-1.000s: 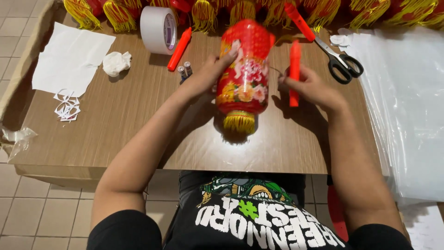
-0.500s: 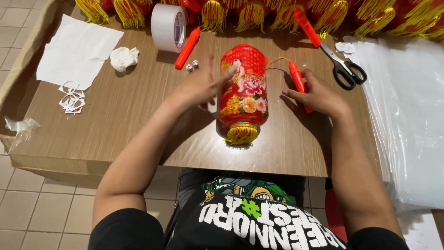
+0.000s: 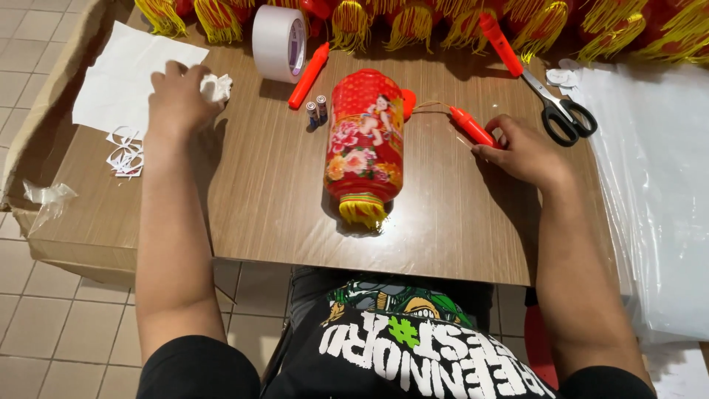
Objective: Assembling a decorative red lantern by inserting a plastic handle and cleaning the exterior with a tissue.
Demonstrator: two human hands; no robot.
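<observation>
Wooden table (image 3: 281,199): one lantern (image 3: 365,144) centre, two batteries (image 3: 317,111) at 11 o'clock. Left hand (image 3: 176,100) curled over crumpled paper (image 3: 217,86); right hand (image 3: 521,151) pinching red handle (image 3: 473,127).

place: home craft workbench | signs: wooden table (image 3: 258,199); tasselled lanterns (image 3: 413,22); scissors (image 3: 557,103); tape roll (image 3: 279,33); tiled floor (image 3: 44,325)

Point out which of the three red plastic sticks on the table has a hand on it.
The red stick wired to the lantern, under the right hand. The stick beside the tape roll and the one by the scissors lie untouched.
</observation>
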